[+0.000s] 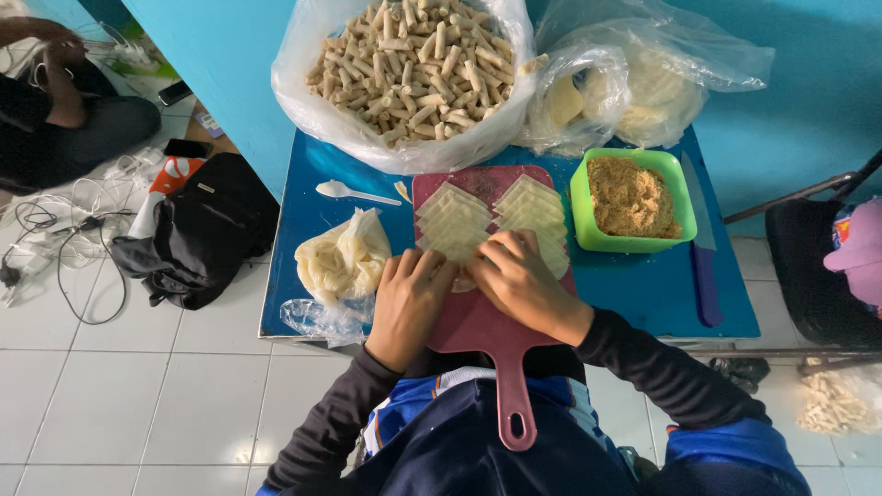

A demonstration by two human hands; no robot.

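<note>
Beneath the left hand and right hand, a matt, smooth reddish plastic cutting board was noted, bearing thin, pale, matt dough wrappers. Just right of the right hand, a glossy green plastic tub of coarse, dry brown crumbs was recorded. Beyond the hands, rough-surfaced rolls were seen in clear, shiny, crinkled plastic film. The tabletop appeared glossy blue.

It looked like a makeshift food-making spot in a home or small back room. A low blue table stood against a teal wall on a white tiled floor. At the top of the frame sat a big plastic bag of rolled snacks. At the left, a black backpack and tangled cables lay on the floor.
</note>
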